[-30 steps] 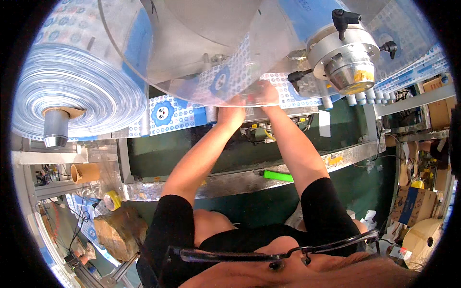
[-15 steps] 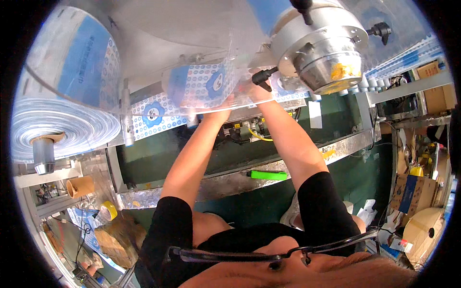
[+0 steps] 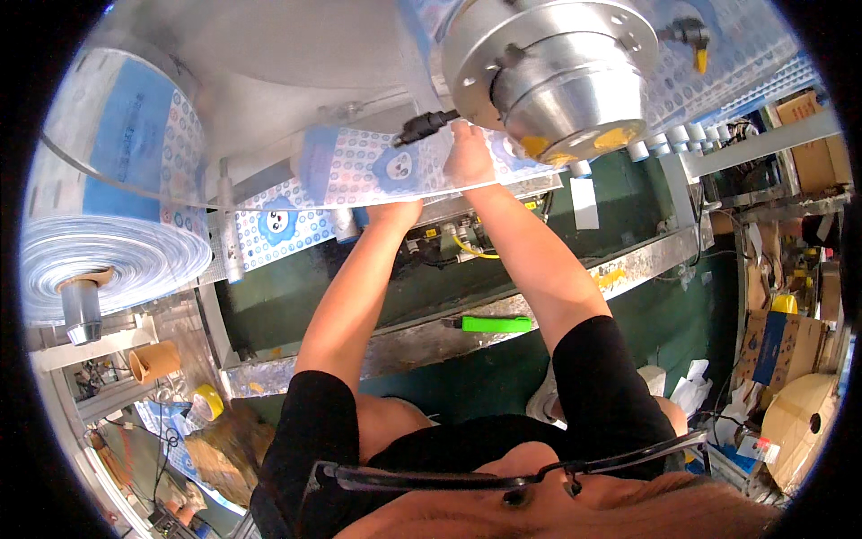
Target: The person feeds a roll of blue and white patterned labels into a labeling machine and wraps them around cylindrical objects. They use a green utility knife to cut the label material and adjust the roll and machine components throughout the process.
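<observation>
In the head view, my left hand (image 3: 397, 214) is at the lower edge of the printed film (image 3: 355, 175), with its fingers hidden behind the sheet, so I cannot tell whether they grasp anything. My right hand (image 3: 470, 160) is a little farther right and higher, at the same film, its fingers bent and pointing away from me; I cannot tell whether they pinch the film or only press on it. The film spreads out ahead of me, clear in parts and printed with blue faces and small rings (I can see partly through it).

Just above my right hand is the big metal hub (image 3: 570, 103), smeared yellow on its end, with a black lever (image 3: 424, 128) pointing left across the film. To my left is the thick roll (image 3: 144, 256), a grey shaft (image 3: 81, 310) sticking out of its core.

Nearer me, between my forearms, a green tool (image 3: 496, 324) lies on the metal beam (image 3: 424, 341). Off to the left are a cardboard tube (image 3: 155, 361) and yellow tape (image 3: 209, 402); well to the right is a carton (image 3: 781, 348).
</observation>
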A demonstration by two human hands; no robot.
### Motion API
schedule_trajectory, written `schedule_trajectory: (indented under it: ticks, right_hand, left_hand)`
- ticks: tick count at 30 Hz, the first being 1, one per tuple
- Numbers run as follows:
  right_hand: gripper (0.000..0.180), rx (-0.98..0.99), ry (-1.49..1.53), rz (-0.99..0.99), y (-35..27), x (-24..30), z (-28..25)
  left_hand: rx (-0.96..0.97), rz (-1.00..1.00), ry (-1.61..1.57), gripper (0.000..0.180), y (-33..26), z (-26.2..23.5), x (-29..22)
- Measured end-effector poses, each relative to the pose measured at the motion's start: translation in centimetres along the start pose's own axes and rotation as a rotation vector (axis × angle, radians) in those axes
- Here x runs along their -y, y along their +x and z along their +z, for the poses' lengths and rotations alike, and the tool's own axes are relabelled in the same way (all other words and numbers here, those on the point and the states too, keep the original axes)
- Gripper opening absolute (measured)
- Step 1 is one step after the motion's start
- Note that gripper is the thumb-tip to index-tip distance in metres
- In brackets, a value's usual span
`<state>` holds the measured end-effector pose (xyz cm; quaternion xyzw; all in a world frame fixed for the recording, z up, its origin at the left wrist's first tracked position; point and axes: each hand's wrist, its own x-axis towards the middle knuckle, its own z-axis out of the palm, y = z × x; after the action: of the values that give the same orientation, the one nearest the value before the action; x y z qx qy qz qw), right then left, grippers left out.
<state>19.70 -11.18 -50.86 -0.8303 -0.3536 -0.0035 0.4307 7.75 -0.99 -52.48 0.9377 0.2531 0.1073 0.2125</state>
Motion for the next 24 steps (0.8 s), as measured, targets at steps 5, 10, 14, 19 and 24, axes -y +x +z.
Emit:
schedule_trajectory:
  ticks: [5, 10, 14, 19, 24]
  right_hand:
    - [0.039, -0.149, -0.001, -0.167, 0.3, -3.0, 2.0]
    - [0.043, -0.148, -0.023, -0.082, 0.8, -1.7, 1.7]
    - [0.045, -0.106, -0.015, -0.065, 0.7, -1.3, 1.3]
    - [0.047, -0.093, -0.026, -0.050, 0.3, -1.0, 1.0]
    - [0.049, -0.079, -0.012, -0.054, 1.0, -0.9, 1.5]
  left_hand:
    - [-0.041, 0.069, -0.004, 0.039, -0.2, -0.3, -0.3]
    - [-0.142, 0.084, -0.102, 0.033, 0.0, 1.1, 0.7]
    - [-0.163, 0.103, -0.018, 0.034, -0.1, 1.3, 0.5]
    - [-0.114, 0.144, -0.120, 0.033, -0.1, -0.7, -0.6]
    - [-0.175, 0.193, -0.206, 0.024, 0.3, -0.1, 0.0]
